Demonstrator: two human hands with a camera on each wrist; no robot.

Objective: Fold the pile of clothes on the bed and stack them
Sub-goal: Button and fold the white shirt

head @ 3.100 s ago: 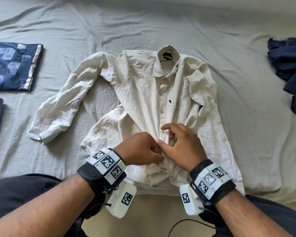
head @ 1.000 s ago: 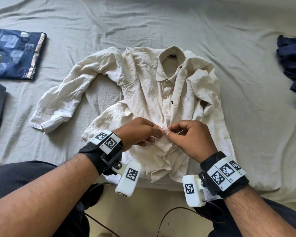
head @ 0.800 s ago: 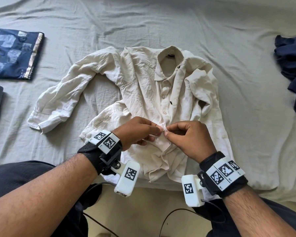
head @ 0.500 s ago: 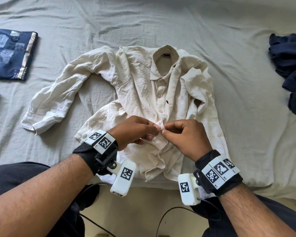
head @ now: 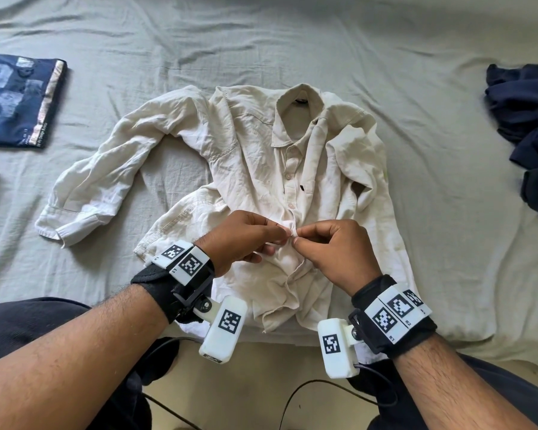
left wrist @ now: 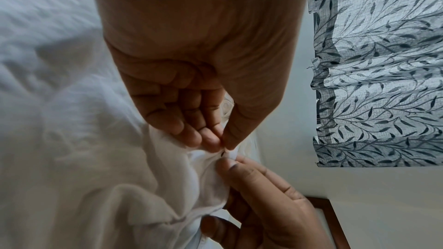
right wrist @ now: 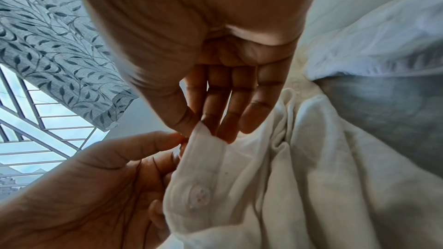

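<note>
I am pinching the button placket of the cream shirt (head: 255, 169) with both hands: my left hand (head: 243, 240) is nipping one edge between thumb and fingertips, and my right hand (head: 336, 249) is nipping the facing edge, the two meeting over the shirt's lower front. The shirt is lying face up in the middle of the grey bedsheet (head: 292, 41), one sleeve stretching out to my left. A folded navy patterned garment (head: 16, 100) is sitting at the far left, and a dark blue pile (head: 528, 119) is waiting at the right edge.

Both hands pinched fingertip to fingertip

Left hand (head: 243, 240) and right hand (head: 336, 249) meet near centre, thumbs and forefingers pinching, forearms angled inward.
</note>
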